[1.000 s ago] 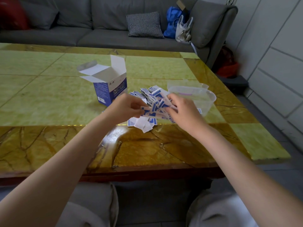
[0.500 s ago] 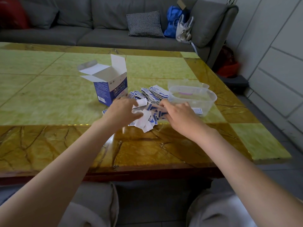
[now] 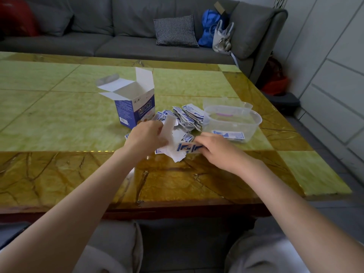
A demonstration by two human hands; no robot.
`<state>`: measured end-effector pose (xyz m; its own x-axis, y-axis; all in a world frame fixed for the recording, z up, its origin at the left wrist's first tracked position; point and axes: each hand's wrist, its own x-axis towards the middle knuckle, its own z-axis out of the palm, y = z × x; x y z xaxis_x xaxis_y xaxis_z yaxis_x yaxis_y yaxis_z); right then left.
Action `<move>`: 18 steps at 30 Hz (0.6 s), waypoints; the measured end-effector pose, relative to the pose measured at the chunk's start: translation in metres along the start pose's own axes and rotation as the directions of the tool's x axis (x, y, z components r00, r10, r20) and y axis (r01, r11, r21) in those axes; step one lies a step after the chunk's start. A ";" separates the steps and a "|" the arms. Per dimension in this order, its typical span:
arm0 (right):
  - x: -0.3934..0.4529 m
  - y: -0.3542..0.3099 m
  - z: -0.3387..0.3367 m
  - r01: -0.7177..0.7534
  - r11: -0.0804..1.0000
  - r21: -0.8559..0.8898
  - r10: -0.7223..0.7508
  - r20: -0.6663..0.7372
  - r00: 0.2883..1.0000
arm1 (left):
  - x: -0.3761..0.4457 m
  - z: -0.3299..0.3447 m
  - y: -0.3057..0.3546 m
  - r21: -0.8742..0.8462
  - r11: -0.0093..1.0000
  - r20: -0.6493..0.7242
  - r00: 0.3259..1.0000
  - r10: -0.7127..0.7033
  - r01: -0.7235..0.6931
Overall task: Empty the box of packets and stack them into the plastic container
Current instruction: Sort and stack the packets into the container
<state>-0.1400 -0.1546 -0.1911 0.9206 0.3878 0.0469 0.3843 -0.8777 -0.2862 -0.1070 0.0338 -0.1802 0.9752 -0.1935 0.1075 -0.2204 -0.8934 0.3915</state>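
Observation:
A blue and white box (image 3: 136, 107) stands open on the table, flaps up. Beside it lies a loose heap of several blue and white packets (image 3: 188, 117). My left hand (image 3: 146, 137) holds a white packet (image 3: 168, 127) lifted out of the heap. My right hand (image 3: 216, 148) pinches a small stack of blue-printed packets (image 3: 187, 147) low over the table. The clear plastic container (image 3: 254, 123) stands to the right of the heap, with a few packets (image 3: 229, 134) flat on its bottom.
The container's clear lid (image 3: 222, 101) lies behind it. The green and brown marble table (image 3: 59, 119) ends near my knees and at the right edge. A grey sofa (image 3: 118, 38) with a checked cushion (image 3: 175, 31) and bags stands behind.
Both hands came down from above the heap to the table. My right hand now holds a tidy stack near the front, and my left hand has picked up a white packet.

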 end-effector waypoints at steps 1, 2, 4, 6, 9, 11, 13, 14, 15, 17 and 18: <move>0.000 -0.001 -0.001 -0.004 1.000 0.017 0.004 -0.009 1.000 | 0.001 -0.001 -0.002 -0.045 0.999 -0.003 1.000 -0.003 0.003; 0.000 -0.001 -0.002 -0.016 0.999 0.049 0.017 -0.022 1.000 | 0.002 -0.001 -0.005 -0.106 0.994 0.001 1.000 -0.006 0.006; 0.001 -0.004 -0.006 -0.070 0.977 0.199 0.083 -0.061 0.995 | 0.004 -0.005 -0.008 -0.256 0.967 -0.006 1.000 -0.009 0.007; 0.001 -0.008 -0.011 -0.122 0.896 0.427 0.181 -0.100 0.978 | 0.005 -0.008 -0.008 -0.408 0.913 -0.054 0.998 -0.029 0.004; 0.001 -0.012 -0.018 -0.146 0.698 0.701 0.306 -0.107 0.946 | 0.003 -0.010 -0.006 -0.349 0.929 -0.233 0.971 0.045 -0.126; 0.001 -0.013 -0.018 -0.160 0.611 0.775 0.331 -0.068 0.941 | 0.000 -0.009 -0.006 -0.151 0.936 -0.312 0.914 0.260 -0.318; 0.001 -0.015 -0.018 -0.181 0.560 0.809 0.346 -0.030 0.938 | -0.001 -0.005 -0.008 0.033 0.859 -0.250 0.827 0.503 -0.512; 0.001 -0.015 -0.017 -0.199 0.561 0.803 0.361 -0.021 0.933 | -0.001 -0.001 -0.009 0.084 0.810 -0.181 0.791 0.585 -0.580; 0.001 -0.014 -0.017 -0.219 0.583 0.782 0.377 -0.022 0.926 | 0.000 0.003 -0.011 0.095 0.781 -0.093 0.775 0.625 -0.618; 0.001 -0.014 -0.016 -0.252 0.633 0.732 0.394 -0.025 0.919 | -0.001 0.010 -0.012 0.041 0.801 0.097 0.800 0.592 -0.597; 0.001 -0.013 -0.016 -0.259 0.650 0.714 0.394 -0.025 0.919 | 0.000 0.012 -0.014 -0.004 0.832 0.179 0.818 0.546 -0.555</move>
<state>-0.1429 -0.1470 -0.1718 0.9989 0.0029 -0.0457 -0.0390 -0.4700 -0.8818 -0.1039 0.0415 -0.1971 0.6811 -0.7190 0.1381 -0.7244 -0.6343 0.2700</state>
